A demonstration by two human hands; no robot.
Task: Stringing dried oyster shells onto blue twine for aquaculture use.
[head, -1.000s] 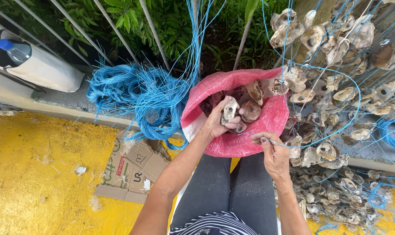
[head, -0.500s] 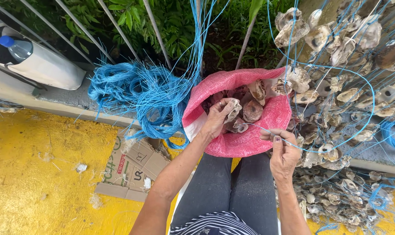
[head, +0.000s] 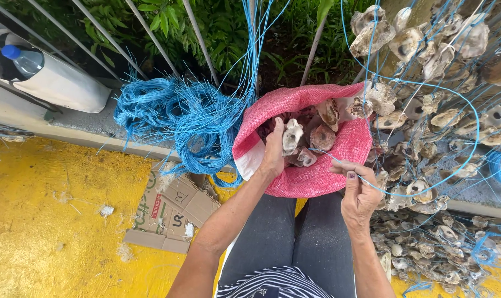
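A pink woven sack (head: 317, 179) rests open on my lap, holding several oyster shells. My left hand (head: 274, 148) is inside its mouth, fingers closed on a pale shell (head: 292, 136). My right hand (head: 359, 190) hovers just right of the sack and pinches a thin blue cord (head: 427, 185) that loops up to the right. Strings of shells threaded on blue cord (head: 427, 72) hang and pile up at the right.
A tangled bundle of blue cord (head: 178, 116) lies left of the sack on a concrete ledge. Flattened cardboard (head: 170, 212) sits on the yellow floor (head: 51, 221). A white bag with a bottle (head: 46, 77) is at upper left. Metal railing and green plants stand behind.
My left hand has shifted slightly within the sack, still on the shell. My right hand has lowered a little with the blue cord.
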